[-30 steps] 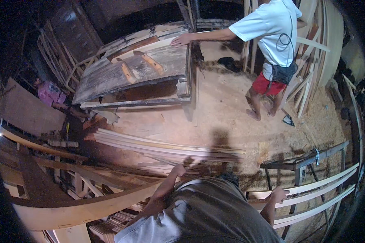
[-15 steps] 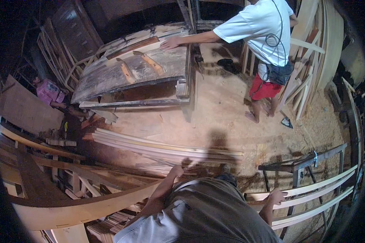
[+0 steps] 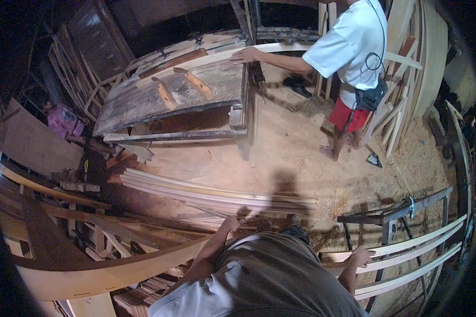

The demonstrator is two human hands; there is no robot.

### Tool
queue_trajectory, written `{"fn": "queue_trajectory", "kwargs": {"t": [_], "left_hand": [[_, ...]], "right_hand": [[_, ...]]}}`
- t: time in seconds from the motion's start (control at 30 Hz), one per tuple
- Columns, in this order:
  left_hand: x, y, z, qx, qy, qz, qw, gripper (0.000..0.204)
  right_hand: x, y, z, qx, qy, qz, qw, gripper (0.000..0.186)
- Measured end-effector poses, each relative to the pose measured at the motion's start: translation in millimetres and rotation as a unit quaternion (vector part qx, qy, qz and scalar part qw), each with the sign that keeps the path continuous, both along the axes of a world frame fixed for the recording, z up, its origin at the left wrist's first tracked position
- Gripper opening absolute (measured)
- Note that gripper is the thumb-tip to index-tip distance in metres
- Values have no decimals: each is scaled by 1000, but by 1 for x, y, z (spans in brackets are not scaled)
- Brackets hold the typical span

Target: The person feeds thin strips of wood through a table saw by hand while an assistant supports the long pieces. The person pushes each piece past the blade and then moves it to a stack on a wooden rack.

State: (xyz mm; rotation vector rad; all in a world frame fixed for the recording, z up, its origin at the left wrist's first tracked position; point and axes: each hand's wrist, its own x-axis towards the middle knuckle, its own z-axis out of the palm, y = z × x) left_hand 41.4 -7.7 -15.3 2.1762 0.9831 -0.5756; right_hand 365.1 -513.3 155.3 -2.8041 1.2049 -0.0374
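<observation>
Reaching low, wooden slats point(image 3: 217, 196) are neared by the left hand point(image 3: 230, 223), grip unclear.
Curved strips point(image 3: 407, 253) at lower right, touched open-palmed by the right hand point(image 3: 360, 257), could slip loose.

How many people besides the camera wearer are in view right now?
1: a person in a white shirt and red shorts stands at upper right, one hand on the big wooden workbench. Others may be hidden in the dark edges.

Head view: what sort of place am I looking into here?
Most likely a woodworking shop. Sawdust covers the floor, long pale planks lie stacked across it, and curved wooden frames stand around. A co-worker leans on a big workbench. The left hand reaches toward the planks.
</observation>
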Motion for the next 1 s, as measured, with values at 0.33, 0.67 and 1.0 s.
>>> {"fn": "queue_trajectory", "kwargs": {"t": [0.33,0.67,1.0], "left_hand": [[8,4,13,-60,42,-27,997,59],[12,0,30,-39,56,-29,997,64],[9,1,24,-66,82,-17,994,68]], "right_hand": [[2,1,-1,17,-7,-5,1000,63],[0,-3,-5,-9,-3,-3,1000,60],[4,-9,-19,-54,-24,4,998,68]]}}
